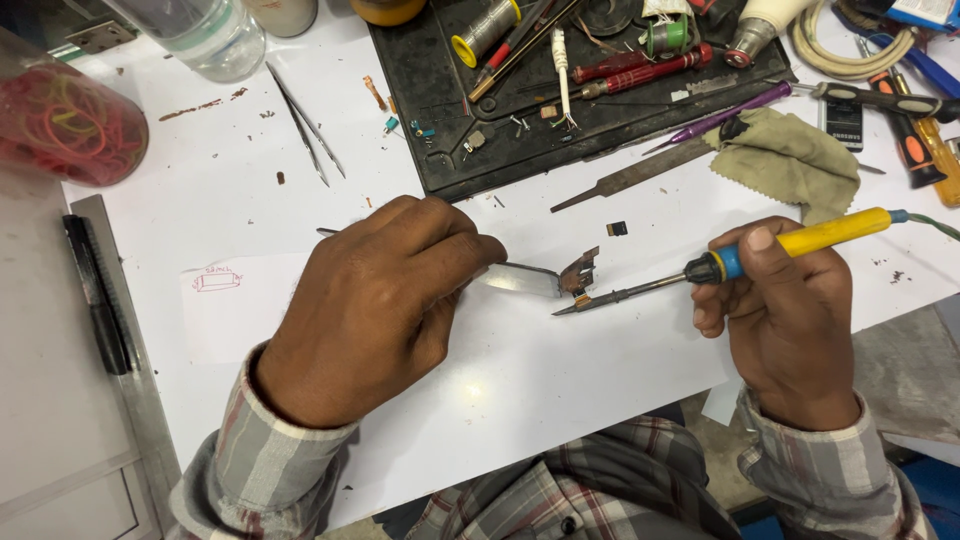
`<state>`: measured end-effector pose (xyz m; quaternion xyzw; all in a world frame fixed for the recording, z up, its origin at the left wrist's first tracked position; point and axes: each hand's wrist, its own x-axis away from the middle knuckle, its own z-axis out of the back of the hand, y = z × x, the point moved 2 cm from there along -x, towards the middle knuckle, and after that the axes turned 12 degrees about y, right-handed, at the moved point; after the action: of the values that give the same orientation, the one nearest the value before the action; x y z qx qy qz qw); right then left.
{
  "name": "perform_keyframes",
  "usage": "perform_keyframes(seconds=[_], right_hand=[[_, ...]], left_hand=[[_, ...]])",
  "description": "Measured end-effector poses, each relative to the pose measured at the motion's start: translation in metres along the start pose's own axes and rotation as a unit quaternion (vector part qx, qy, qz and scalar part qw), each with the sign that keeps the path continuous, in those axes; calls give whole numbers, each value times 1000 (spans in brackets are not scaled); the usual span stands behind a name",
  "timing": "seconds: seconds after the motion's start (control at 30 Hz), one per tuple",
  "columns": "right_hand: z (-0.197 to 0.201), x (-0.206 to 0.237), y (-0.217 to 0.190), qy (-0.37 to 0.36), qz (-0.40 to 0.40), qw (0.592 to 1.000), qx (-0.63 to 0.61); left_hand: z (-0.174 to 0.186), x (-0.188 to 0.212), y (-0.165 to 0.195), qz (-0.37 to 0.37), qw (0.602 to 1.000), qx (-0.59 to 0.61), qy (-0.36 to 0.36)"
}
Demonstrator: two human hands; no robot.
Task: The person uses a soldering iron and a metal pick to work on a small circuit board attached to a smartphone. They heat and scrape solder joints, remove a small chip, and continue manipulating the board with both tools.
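1. Fingers (440, 255) of the left hand (370, 310) are clenched around a pair of flat metal tweezers (525, 278), whose blades stick out to the right; the grip looks tight, likely so the blades stay pinched.
2. Left of that hand, on the white paper sheet (500, 400), lies a small pink pencil sketch (217, 279); farther left a black pen (95, 295) rests along a metal ruler (140, 400).
3. Up and left of the hand sit a clear jar of rubber bands (65, 120) and a plastic bottle (205, 35), with a second, thin pair of tweezers (305, 125) lying loose on the paper.
4. At the tip of the held tweezers, just right of the left hand, a small brown-and-metal part (580, 272) is pinched slightly above the paper — held up, it seems, so the iron can reach it.
5. Right of the part, the soldering iron (700, 270) points its tip at the part's underside, touching or nearly so; I cannot tell which.
6. Its yellow handle is grasped pen-style by the right hand (790, 320), thumb on top — a hold suited to fine steering.
7. Above the part, a black tray (440, 130) holds solder, screwdrivers and scraps; right of it a metal file (630, 175) and a beige cloth (790, 160) lie within reach.
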<state>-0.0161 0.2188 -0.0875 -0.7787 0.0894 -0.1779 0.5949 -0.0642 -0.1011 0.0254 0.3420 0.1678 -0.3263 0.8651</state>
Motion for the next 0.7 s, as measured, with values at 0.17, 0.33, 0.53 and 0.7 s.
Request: perform_keyframes(seconds=[0.17,0.33,0.53,0.7], right_hand=[[1,0,1,6,-4,1000,0],[1,0,1,5,-2,1000,4],[1,1,1,5,0,1000,3],[0,0,0,1,1,1000,1]], left_hand=[[-1,0,0,1,1000,3,-3],[-1,0,0,-1,1000,3,-3],[-1,0,0,-2,1000,2,-1],[0,-1,0,-2,1000,0,-3]])
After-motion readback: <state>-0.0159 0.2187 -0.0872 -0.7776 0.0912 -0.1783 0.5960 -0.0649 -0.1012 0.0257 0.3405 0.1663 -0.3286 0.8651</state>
